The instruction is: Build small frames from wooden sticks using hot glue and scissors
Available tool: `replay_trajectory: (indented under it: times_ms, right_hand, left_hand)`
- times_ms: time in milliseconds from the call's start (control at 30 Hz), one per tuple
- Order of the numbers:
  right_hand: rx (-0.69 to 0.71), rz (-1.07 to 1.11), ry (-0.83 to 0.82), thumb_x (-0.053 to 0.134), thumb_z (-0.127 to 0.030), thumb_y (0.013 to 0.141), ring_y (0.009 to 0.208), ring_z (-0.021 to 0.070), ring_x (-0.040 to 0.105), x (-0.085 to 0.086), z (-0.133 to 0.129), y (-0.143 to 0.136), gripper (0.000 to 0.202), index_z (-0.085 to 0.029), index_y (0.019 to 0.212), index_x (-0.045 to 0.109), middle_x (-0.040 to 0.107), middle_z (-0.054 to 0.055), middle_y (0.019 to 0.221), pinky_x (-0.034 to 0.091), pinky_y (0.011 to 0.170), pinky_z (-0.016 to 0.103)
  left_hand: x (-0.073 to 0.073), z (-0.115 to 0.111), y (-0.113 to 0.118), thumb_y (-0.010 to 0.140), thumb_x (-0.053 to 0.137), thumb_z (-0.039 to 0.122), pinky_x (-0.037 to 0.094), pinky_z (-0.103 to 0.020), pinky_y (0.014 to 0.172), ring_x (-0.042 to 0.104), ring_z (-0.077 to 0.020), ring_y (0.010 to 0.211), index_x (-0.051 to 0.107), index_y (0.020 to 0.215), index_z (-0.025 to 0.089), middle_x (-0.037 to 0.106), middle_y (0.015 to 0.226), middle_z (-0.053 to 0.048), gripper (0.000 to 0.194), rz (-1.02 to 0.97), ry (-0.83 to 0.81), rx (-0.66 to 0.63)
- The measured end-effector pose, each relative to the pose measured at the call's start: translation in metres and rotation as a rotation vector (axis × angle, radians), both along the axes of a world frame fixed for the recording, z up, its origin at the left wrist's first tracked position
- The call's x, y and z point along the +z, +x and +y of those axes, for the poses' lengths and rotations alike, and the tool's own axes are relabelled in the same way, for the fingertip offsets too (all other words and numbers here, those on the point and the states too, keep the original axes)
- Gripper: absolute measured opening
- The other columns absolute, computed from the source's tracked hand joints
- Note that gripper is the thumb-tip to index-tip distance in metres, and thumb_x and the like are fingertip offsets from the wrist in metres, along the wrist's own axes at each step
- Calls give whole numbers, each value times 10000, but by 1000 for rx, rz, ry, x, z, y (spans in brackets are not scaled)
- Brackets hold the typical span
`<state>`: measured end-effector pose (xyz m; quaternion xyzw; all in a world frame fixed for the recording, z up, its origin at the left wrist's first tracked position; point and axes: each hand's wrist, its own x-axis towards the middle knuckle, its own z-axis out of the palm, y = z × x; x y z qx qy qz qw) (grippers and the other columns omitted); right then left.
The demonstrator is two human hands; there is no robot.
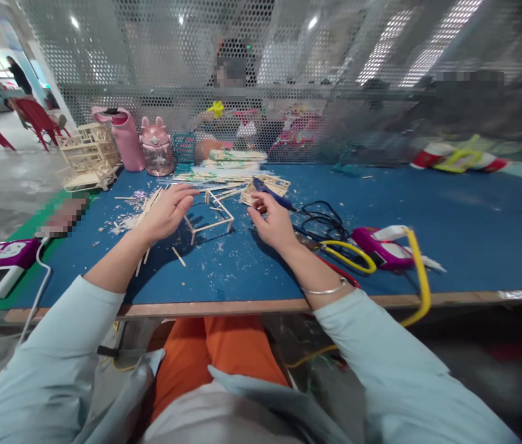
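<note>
One slender stick frame [212,227] on the worktop [450,228], between left hand [168,213], grip apart, and right hand [274,223], curled, grip impossible to tell; liable to skew if bumped in passing.

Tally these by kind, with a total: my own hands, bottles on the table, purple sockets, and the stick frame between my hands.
Hands: 2 (left hand, right hand)
Bottles: 2 (tall bottle, eared bottle)
Purple sockets: 2 (left socket, right socket)
Stick frame: 1
Total: 7
</note>
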<state>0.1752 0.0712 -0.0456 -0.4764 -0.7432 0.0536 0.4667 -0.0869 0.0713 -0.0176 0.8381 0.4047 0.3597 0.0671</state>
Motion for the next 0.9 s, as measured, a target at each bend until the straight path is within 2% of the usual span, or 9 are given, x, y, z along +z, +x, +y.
replay_trajectory:
  times_ms: [100, 267, 400, 500, 600, 700, 800, 900]
  right_hand:
    - [-29, 7, 6, 490, -301, 802, 613, 135, 517, -1, 0, 2, 276, -153, 1023, 563, 598, 38, 770, 452, 644, 287]
    - [-105, 9, 67, 471, -161, 718, 629, 145, 555, 0, -1, 3, 299, -173, 998, 576, 640, 39, 795, 464, 657, 289]
    - [-236, -15, 135, 457, -138, 653, 652, 176, 579, 13, -7, 6, 158, -200, 684, 599, 639, 34, 695, 469, 664, 303]
    - [-302, -75, 132, 424, -152, 663, 689, 199, 598, 31, -22, 20, 191, -219, 549, 563, 635, 39, 652, 470, 692, 319]
    - [-326, -202, -34, 389, -190, 715, 730, 205, 625, 50, -44, 47, 266, -218, 592, 623, 675, 42, 697, 466, 709, 314]
    - [-417, -442, -297, 348, -273, 794, 710, 218, 631, 57, -66, 78, 346, -212, 663, 663, 698, 65, 726, 442, 622, 306]
    - [-470, -720, -527, 462, -399, 771, 688, 258, 632, 50, -82, 100, 297, -194, 806, 674, 709, 107, 792, 414, 548, 314]
    - [-378, -795, -588, 565, -394, 712, 766, 279, 643, 36, -88, 107, 368, -158, 986, 628, 699, 140, 921, 434, 586, 318]
  left_hand:
    - [5, 0, -2, 916, 317, 417, 409, -358, 958, 571, -204, 1067, 653, 1052, 157, 664, 1100, -88, 446, -97, 51, 27]
    - [2, -1, 4, 893, 372, 391, 442, -350, 891, 613, -207, 961, 692, 919, 167, 703, 986, -77, 392, -5, 41, -3]
    - [0, 0, 3, 879, 398, 374, 443, -352, 883, 615, -207, 948, 694, 909, 176, 706, 969, -79, 357, 13, 28, 4]
    - [-3, 3, -1, 868, 417, 369, 445, -354, 882, 614, -208, 952, 692, 920, 183, 704, 986, -77, 336, 12, 8, 27]
    - [-5, 5, -3, 860, 429, 380, 446, -353, 882, 614, -211, 951, 692, 923, 194, 705, 987, -68, 328, 6, -1, 53]
    - [-3, 3, -2, 872, 403, 394, 440, -348, 892, 608, -215, 967, 691, 938, 187, 699, 997, -74, 361, 14, 16, 23]
    - [3, -2, 0, 886, 363, 388, 428, -346, 911, 598, -215, 1000, 683, 971, 178, 686, 1041, -82, 392, 97, -21, -91]
    - [8, -9, 0, 867, 401, 436, 397, -365, 948, 577, -226, 1051, 674, 1010, 190, 661, 1112, -85, 395, 216, -94, -176]
